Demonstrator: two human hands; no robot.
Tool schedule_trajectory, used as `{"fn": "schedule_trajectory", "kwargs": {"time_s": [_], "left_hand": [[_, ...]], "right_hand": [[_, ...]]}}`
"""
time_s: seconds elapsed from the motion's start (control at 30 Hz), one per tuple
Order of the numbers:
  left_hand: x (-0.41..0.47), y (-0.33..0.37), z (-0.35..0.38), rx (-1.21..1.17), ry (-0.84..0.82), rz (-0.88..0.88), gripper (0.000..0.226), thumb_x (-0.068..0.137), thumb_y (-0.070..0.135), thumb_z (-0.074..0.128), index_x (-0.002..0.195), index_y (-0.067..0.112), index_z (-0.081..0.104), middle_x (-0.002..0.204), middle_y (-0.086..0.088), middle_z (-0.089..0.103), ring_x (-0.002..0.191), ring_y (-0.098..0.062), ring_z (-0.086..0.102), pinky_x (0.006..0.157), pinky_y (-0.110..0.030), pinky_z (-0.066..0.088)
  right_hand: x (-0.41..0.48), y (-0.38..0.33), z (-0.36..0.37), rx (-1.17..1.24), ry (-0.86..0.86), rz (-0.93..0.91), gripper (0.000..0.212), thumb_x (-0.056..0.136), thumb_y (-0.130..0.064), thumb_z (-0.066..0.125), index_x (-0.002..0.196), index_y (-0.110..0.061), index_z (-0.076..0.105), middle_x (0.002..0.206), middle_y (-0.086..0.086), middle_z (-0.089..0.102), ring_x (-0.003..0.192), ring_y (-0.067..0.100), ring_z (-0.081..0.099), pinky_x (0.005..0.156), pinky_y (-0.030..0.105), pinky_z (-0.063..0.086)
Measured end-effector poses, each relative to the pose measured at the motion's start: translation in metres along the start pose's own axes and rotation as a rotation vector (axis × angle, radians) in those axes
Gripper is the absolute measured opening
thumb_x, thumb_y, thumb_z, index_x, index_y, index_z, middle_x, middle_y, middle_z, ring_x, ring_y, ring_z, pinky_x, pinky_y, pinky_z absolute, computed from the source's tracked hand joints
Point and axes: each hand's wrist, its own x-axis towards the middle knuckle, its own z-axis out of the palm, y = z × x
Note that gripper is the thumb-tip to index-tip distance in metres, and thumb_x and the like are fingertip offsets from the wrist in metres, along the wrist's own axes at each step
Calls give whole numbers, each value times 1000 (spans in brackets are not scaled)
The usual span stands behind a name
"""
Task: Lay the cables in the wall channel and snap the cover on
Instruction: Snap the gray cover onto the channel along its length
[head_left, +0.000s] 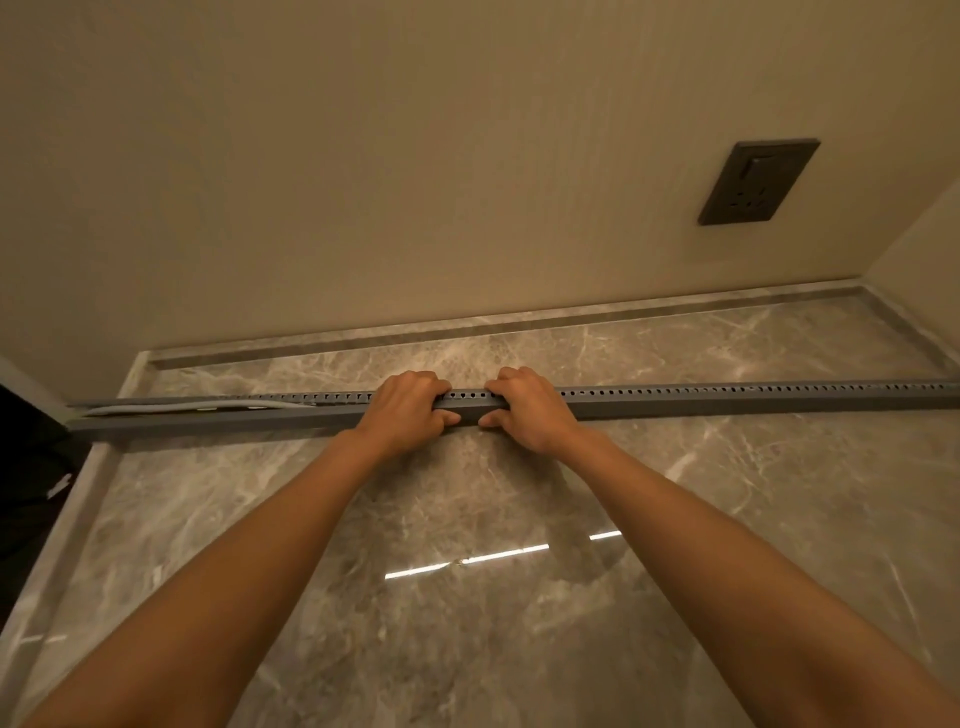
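A long grey slotted cable channel (727, 399) lies across the marble surface (467, 519), parallel to the wall. Its grey cover (470, 401) sits on the channel from the middle to the right end. On the left part the channel stands uncovered, and light grey cables (197, 407) lie inside it. My left hand (410, 402) and my right hand (524, 402) rest side by side at the channel's middle, fingers curled over the top and thumbs against the front wall, gripping channel and cover.
A beige wall rises behind, with a dark socket plate (758, 182) at the upper right. A raised marble rim (519, 322) runs along the wall. The surface's left edge (67, 499) drops into a dark gap. A side wall closes the right.
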Motion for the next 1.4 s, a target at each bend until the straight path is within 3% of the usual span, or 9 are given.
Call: {"fn": "schedule_trajectory", "kwargs": {"time_s": [0.2, 0.4, 0.6, 0.83, 1.0, 1.13, 1.3, 1.4], "left_hand": [[-1, 2, -1, -2, -6, 9, 26, 85, 31, 61, 94, 7, 67, 92, -14, 69, 84, -29, 59, 66, -31, 34], [1, -6, -8, -117, -106, -9, 29, 82, 34, 66, 103, 13, 66, 97, -9, 67, 85, -23, 57, 70, -32, 39], [-8, -37, -23, -182, -176, -93, 33, 75, 30, 74, 102, 13, 68, 94, -10, 69, 79, -18, 55, 67, -30, 42], [-20, -62, -30, -174, -137, -123, 30, 75, 29, 73, 99, 10, 70, 94, -12, 70, 84, -26, 61, 73, -40, 48], [-24, -58, -22, -52, -40, -80, 23, 81, 32, 64, 91, 12, 67, 92, -9, 68, 83, -24, 57, 67, -32, 37], [-25, -56, -21, -25, -11, -64, 22, 81, 31, 62, 81, 9, 65, 85, -11, 67, 71, -20, 47, 64, -29, 33], [-25, -57, -21, -30, 1, -44, 23, 79, 30, 64, 74, 7, 64, 77, -14, 68, 65, -21, 46, 61, -29, 32], [-27, -60, -21, -90, -12, -20, 23, 80, 31, 64, 80, 8, 66, 82, -13, 69, 68, -20, 50, 61, -29, 34]], "right_hand": [[2, 1, -2, -5, -6, 0, 28, 82, -29, 67, 98, -6, 65, 101, 11, 61, 96, 27, 52, 73, 29, 33], [2, -6, -1, -53, -24, 26, 36, 82, -33, 66, 104, -6, 61, 110, 13, 58, 102, 28, 52, 85, 38, 42], [11, -30, 3, -32, -75, -1, 39, 83, -36, 65, 107, -6, 59, 112, 13, 60, 103, 29, 55, 86, 38, 42], [28, -67, 15, 49, -134, -42, 35, 85, -31, 64, 107, -5, 59, 111, 15, 61, 102, 30, 55, 83, 38, 41], [28, -71, 18, 39, -82, -22, 30, 84, -28, 66, 102, -4, 62, 107, 15, 63, 97, 31, 57, 81, 38, 42], [28, -71, 18, 34, -55, -21, 25, 82, -27, 67, 93, -4, 65, 99, 15, 65, 90, 31, 57, 72, 33, 37], [28, -69, 17, 31, -49, -22, 26, 80, -29, 69, 90, -5, 66, 93, 13, 64, 79, 24, 50, 68, 31, 32], [29, -69, 15, 45, -70, 3, 28, 79, -31, 70, 90, -6, 67, 82, 8, 57, 76, 22, 48, 65, 30, 32]]}}
